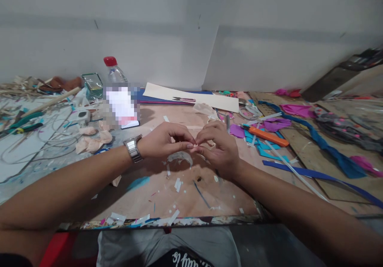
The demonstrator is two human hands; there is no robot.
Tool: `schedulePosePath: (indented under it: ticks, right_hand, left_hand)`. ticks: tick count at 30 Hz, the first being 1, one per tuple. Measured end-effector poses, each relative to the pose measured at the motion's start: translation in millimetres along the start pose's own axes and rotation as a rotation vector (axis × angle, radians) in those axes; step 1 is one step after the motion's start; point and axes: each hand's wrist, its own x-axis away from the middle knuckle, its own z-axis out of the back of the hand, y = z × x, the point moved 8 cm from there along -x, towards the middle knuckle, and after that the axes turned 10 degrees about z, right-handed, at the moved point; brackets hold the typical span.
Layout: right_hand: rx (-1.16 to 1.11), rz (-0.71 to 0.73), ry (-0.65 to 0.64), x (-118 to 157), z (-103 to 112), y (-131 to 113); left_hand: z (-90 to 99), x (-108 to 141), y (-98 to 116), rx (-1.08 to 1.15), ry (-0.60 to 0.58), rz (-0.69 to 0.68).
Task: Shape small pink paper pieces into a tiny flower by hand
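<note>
Over the middle of the wooden work board (116,203), my left hand (164,140) and my right hand (221,149) meet at the fingertips. Both are closed in a pinch around a tiny pale piece (195,145), too small to name and mostly covered by the fingers. A silver watch (133,149) is on my left wrist. Just below the fingertips, a clear curved piece that looks like tape (182,158) lies on the board. Small white scraps (177,184) and a thin dark strip (202,195) are scattered nearer to me.
At the back left, a red-capped bottle (116,71) stands behind a lit phone (123,104). Small snips (184,99) rest on a cream strip (215,101). To the right are an orange cutter (269,136) and blue fabric strips (323,139). Green-handled pliers (25,121) lie far left.
</note>
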Motion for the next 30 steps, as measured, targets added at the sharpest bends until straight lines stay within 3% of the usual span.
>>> schedulePosePath:
  ticks: [9, 18, 30]
  right_hand:
    - [-0.006, -0.019, 0.015, -1, 1, -2]
    - [-0.043, 0.026, 0.008, -3, 2, -8]
    - [0.095, -0.017, 0.022, -1, 6, -4]
  left_hand:
    - [-1.8, 4, 7, 0.016, 0.106, -0.027]
    - [4.4, 3, 1, 0.088, 0.108, 0.019]
    - [6.6, 3, 6, -0.082, 0.159, -0.031]
